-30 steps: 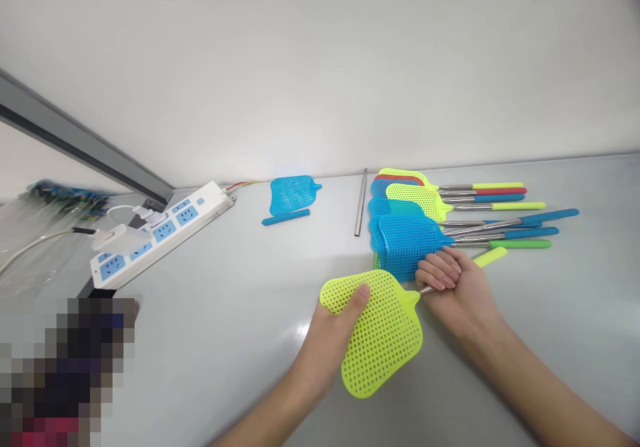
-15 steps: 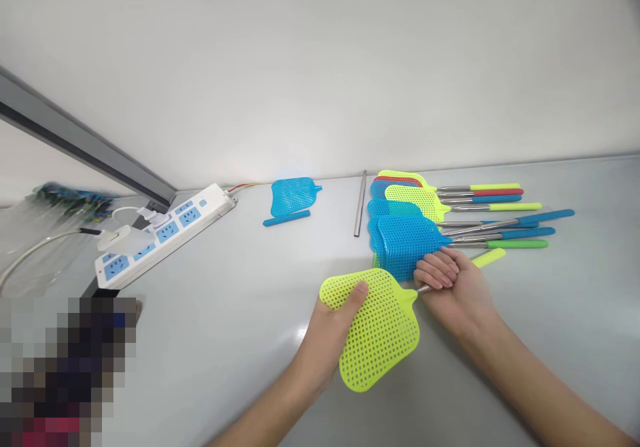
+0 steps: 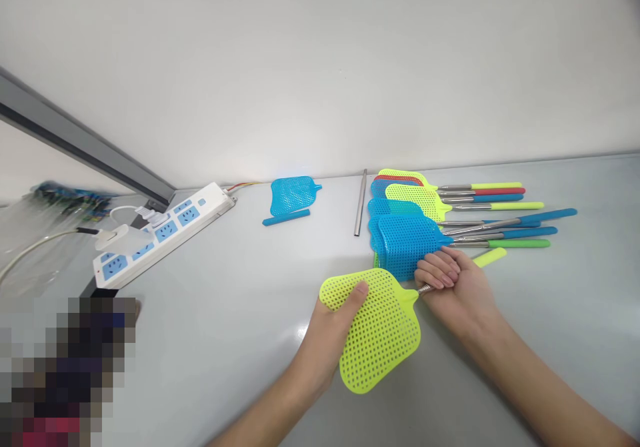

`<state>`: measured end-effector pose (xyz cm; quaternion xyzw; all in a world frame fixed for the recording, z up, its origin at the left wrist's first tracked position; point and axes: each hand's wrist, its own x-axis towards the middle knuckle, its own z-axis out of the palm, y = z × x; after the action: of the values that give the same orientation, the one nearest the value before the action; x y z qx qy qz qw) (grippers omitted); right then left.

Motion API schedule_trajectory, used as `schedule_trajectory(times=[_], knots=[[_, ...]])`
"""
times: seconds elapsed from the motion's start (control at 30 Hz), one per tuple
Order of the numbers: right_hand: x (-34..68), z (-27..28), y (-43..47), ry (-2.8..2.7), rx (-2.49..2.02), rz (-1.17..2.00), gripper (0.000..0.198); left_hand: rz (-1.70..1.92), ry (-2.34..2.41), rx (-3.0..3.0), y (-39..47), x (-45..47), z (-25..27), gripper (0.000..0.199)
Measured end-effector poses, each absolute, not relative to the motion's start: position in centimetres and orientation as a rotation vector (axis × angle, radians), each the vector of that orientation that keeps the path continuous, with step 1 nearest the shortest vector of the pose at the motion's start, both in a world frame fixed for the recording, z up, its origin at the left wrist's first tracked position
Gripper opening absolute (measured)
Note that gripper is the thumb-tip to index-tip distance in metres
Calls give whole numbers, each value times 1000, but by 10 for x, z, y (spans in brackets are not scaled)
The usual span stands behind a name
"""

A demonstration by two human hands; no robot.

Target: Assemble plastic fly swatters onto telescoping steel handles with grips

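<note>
Both my hands hold a yellow-green fly swatter (image 3: 383, 330) above the front of the table. My left hand (image 3: 335, 327) pinches the left edge of its perforated head, thumb on top and the other fingers hidden beneath. My right hand (image 3: 453, 287) is wrapped around its metal rod, and the yellow handle end sticks out past the hand. Just behind lies a row of overlapping fly swatters, with a blue swatter head (image 3: 407, 243) nearest my right hand. Their metal rods and coloured handles point right.
A loose blue swatter head (image 3: 294, 195) and a blue handle sleeve (image 3: 286, 218) lie by the wall. Nearby is a bare metal rod (image 3: 361, 203). A white power strip (image 3: 165, 233) with plugs sits at the left, beside a clear plastic bag (image 3: 45, 233).
Almost nothing differs. Both hands keep the same grip on the yellow-green fly swatter, and the view has shifted very slightly.
</note>
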<state>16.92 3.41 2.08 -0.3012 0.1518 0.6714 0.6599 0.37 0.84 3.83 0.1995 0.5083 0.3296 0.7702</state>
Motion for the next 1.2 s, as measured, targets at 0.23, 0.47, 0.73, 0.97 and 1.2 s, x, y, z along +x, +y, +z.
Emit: schedule_trajectory(times=[0.23,0.47,0.73,0.97,1.2], knots=[[170,20,35,355,-680,1531,36,705,1111,399,9,4,43,32],[170,21,35,367,-682,1551,36,686,1103,339,8,3,45,32],[173,20,35,387,-673,1575,35,688,1058,316,10,3,53,33],[173,21,35,362,-701,1581,35,709,1049,331,8,3,48,32],[170,19,34,300,-717,1555,37,655,1141,364,10,3,48,32]])
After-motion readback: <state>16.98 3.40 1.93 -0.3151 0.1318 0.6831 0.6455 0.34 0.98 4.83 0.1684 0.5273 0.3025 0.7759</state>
